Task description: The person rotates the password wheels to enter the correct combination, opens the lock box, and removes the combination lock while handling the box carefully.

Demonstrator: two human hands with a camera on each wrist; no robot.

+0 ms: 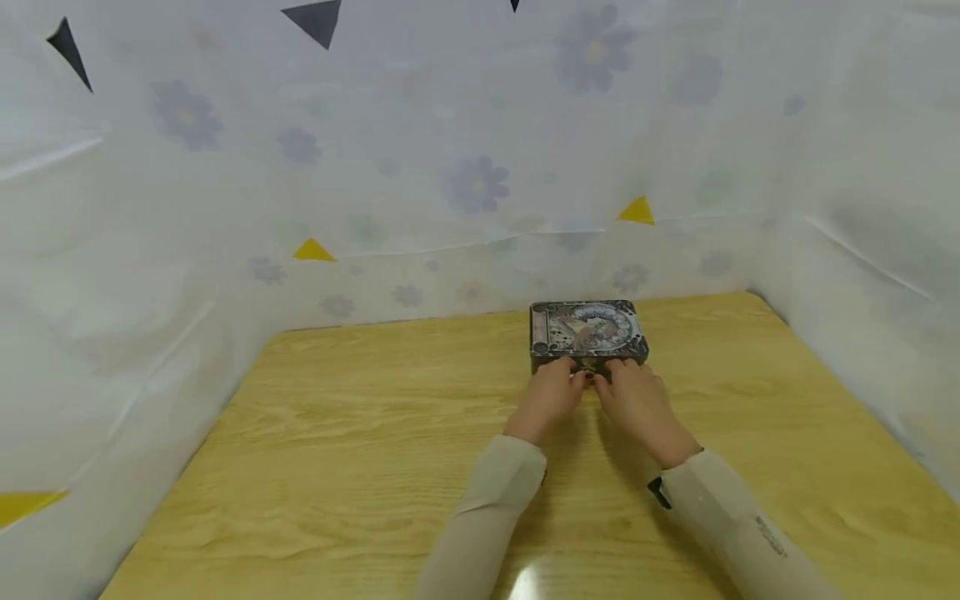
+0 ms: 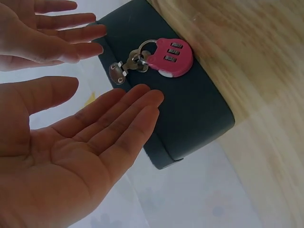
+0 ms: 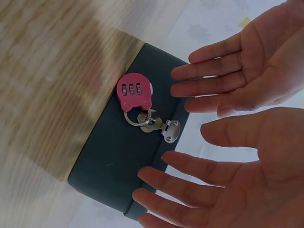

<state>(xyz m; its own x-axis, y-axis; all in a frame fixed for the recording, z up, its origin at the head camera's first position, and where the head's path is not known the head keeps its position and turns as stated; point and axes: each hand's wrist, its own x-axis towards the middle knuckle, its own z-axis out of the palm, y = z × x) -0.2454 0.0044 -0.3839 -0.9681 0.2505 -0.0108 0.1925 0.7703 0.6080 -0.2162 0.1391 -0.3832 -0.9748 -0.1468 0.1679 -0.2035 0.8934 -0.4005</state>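
A dark tin box (image 1: 592,323) with an ornate printed lid sits toward the back of the table. On its plain dark green front, a pink combination padlock (image 2: 175,57) with three number wheels hangs by its shackle from a metal hasp (image 3: 171,131). My left hand (image 1: 553,392) is at the left part of the box's front, palm turned up and fingers extended in the left wrist view. Opposite it, my right hand (image 1: 641,400) has its fingers stretched toward the upper front edge, beside the hasp. Neither hand grips the padlock.
The wood-grain table (image 1: 360,450) reaches out on both sides of the box. White sheeting with flower prints (image 1: 480,183) hangs behind and along the sides, with yellow triangles (image 1: 637,211) and dark ones on it.
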